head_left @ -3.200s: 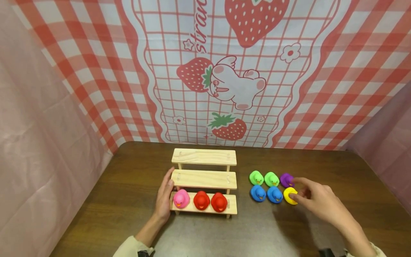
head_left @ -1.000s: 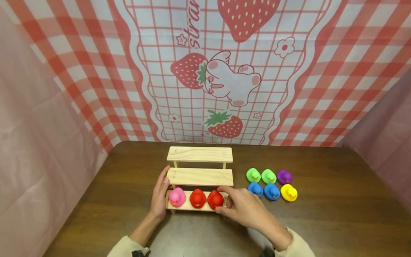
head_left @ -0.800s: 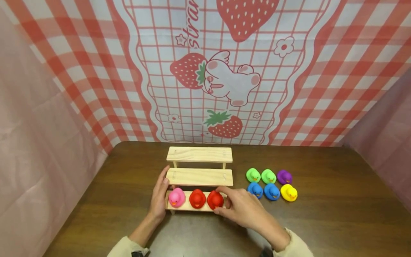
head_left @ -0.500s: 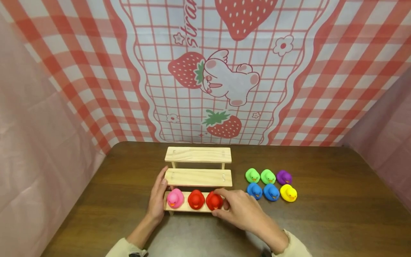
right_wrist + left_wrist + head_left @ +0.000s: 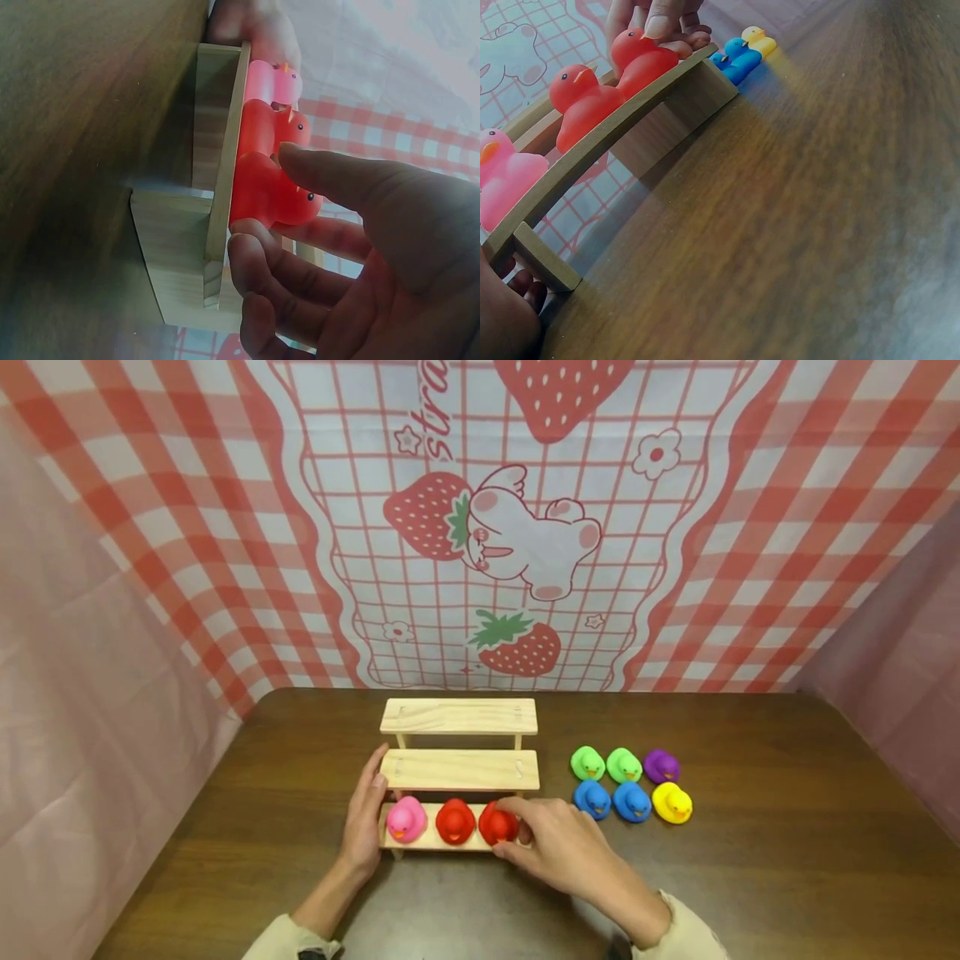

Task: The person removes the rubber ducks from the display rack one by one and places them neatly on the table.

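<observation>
A three-tier wooden stand point(image 5: 459, 770) stands on the table. On its lowest shelf sit a pink rubber duck point(image 5: 407, 819) and two red rubber ducks: a middle one point(image 5: 455, 822) and a right one point(image 5: 495, 821). My left hand point(image 5: 364, 822) holds the stand's left end; in the left wrist view its curled fingertips point(image 5: 526, 289) show beside the front leg. With thumb and fingers my right hand point(image 5: 566, 847) pinches the right red duck, which stays upright on the shelf. The right wrist view shows the thumb point(image 5: 330, 172) on the duck's head side. The upper two shelves hold nothing.
Right of the stand, two rows of rubber ducks stand on the brown table point(image 5: 787, 860): green point(image 5: 588, 764), another green and purple point(image 5: 662, 766) behind, two blue point(image 5: 632, 802) and yellow point(image 5: 672, 803) in front. A strawberry-patterned cloth point(image 5: 517, 552) hangs behind.
My right hand has moved left from beside the purple and yellow ducks to the right red duck, and keeps hold of it over the last second. The left hand stays at the stand.
</observation>
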A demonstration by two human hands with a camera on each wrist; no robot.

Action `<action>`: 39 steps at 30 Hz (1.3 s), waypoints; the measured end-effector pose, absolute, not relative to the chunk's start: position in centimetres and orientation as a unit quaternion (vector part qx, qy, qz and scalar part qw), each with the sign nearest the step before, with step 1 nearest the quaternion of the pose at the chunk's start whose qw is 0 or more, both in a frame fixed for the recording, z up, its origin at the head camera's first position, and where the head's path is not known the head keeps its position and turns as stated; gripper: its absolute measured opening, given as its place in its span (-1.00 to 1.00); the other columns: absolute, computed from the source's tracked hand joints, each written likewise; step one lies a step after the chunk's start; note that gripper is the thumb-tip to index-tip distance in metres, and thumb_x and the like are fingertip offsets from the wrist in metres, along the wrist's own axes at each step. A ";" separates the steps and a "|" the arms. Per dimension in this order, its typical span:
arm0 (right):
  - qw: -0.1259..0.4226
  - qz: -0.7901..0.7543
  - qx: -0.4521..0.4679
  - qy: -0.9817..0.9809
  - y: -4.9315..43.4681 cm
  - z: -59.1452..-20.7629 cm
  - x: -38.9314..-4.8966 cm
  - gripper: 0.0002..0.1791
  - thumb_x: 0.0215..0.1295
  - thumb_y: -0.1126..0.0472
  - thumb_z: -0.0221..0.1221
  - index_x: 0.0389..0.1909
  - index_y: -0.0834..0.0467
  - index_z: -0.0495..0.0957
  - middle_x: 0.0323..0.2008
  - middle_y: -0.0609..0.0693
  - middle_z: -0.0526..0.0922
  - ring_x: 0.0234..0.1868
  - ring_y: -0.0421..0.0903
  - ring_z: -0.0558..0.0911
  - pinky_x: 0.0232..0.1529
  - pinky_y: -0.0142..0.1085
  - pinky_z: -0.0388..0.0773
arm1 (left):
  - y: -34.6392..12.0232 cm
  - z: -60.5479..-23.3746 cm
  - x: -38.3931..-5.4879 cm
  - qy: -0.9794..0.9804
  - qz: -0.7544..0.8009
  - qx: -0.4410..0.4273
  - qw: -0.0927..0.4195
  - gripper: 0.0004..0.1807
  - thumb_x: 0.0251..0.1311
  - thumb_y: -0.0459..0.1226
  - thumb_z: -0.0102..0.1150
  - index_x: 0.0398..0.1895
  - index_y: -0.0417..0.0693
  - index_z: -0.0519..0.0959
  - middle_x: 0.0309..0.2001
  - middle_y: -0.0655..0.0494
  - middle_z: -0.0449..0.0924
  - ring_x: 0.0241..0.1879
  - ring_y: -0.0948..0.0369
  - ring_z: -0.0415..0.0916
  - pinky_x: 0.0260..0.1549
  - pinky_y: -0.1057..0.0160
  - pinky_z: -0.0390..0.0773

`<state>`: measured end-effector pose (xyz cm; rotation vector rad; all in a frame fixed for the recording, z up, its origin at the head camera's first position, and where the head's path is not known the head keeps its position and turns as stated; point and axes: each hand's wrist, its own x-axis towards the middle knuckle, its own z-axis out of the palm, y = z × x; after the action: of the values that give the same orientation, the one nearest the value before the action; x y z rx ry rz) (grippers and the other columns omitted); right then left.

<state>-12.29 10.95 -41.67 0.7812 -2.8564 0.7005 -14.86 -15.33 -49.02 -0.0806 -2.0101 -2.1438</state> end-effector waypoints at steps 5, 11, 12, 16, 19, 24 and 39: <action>0.052 0.230 0.259 -0.937 11.0 -41.4 -12.3 -0.61 0.07 -0.01 0.46 -0.05 -0.06 0.68 -0.59 -0.22 0.56 -0.59 -0.45 0.36 -0.60 -0.46 0.28 | -15.4 -49.0 -14.9 -0.681 -0.724 -0.024 0.101 -0.46 0.59 -0.19 -0.33 0.54 -0.17 0.13 -0.15 0.35 0.44 -0.24 0.35 0.40 -0.08 0.44 0.39; 0.057 0.233 0.251 -0.938 11.3 -41.0 -12.2 -0.62 0.07 -0.01 0.47 -0.07 -0.08 0.68 -0.59 -0.25 0.57 -0.58 -0.47 0.38 -0.60 -0.47 0.29 | -15.4 -49.2 -15.0 -0.676 -0.729 -0.027 0.103 -0.46 0.59 -0.21 -0.32 0.54 -0.21 0.13 -0.24 0.32 0.44 -0.25 0.36 0.40 -0.08 0.44 0.40; 0.057 0.234 0.249 -0.938 11.4 -40.9 -12.1 -0.63 0.06 -0.01 0.47 -0.08 -0.08 0.68 -0.59 -0.26 0.57 -0.58 -0.47 0.39 -0.60 -0.48 0.30 | -15.4 -49.2 -15.0 -0.675 -0.730 -0.029 0.103 -0.46 0.59 -0.21 -0.32 0.53 -0.21 0.12 -0.24 0.32 0.45 -0.25 0.36 0.40 -0.08 0.44 0.40; 0.061 0.236 0.241 -0.939 11.7 -40.6 -12.0 -0.63 0.05 -0.03 0.48 -0.09 -0.10 0.68 -0.60 -0.30 0.57 -0.58 -0.47 0.43 -0.57 -0.48 0.31 | -15.4 -49.1 -14.9 -0.676 -0.729 -0.031 0.103 -0.46 0.59 -0.21 -0.33 0.53 -0.21 0.12 -0.22 0.34 0.45 -0.25 0.37 0.40 -0.08 0.45 0.39; 0.062 0.236 0.240 -0.940 12.0 -40.4 -11.9 -0.63 0.05 -0.03 0.48 -0.10 -0.12 0.68 -0.61 -0.32 0.55 -0.58 -0.48 0.43 -0.56 -0.49 0.32 | -15.3 -49.1 -14.9 -0.677 -0.728 -0.033 0.103 -0.46 0.59 -0.20 -0.33 0.53 -0.21 0.12 -0.25 0.32 0.44 -0.25 0.37 0.40 -0.07 0.44 0.39; 0.054 0.240 0.236 -0.940 12.3 -39.9 -11.7 -0.64 0.07 -0.03 0.47 -0.09 -0.10 0.68 -0.62 -0.33 0.54 -0.59 -0.50 0.39 -0.56 -0.50 0.31 | -15.3 -49.1 -15.0 -0.678 -0.727 -0.031 0.104 -0.45 0.59 -0.21 -0.33 0.53 -0.23 0.11 -0.31 0.28 0.44 -0.25 0.36 0.40 -0.06 0.43 0.38; 0.077 0.249 0.228 -0.938 14.2 -38.3 -11.7 -0.70 0.06 0.02 0.48 -0.17 -0.12 0.66 -0.58 -0.33 0.50 -0.58 -0.47 0.35 -0.55 -0.50 0.33 | -15.3 -48.9 -14.9 -0.675 -0.732 -0.024 0.092 -0.45 0.59 -0.19 -0.32 0.54 -0.22 0.10 -0.29 0.30 0.43 -0.26 0.38 0.40 -0.09 0.41 0.40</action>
<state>-11.65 14.18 -38.35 0.6824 -2.8104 0.7472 -14.89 -15.30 -48.93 -0.0718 -2.0044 -2.1720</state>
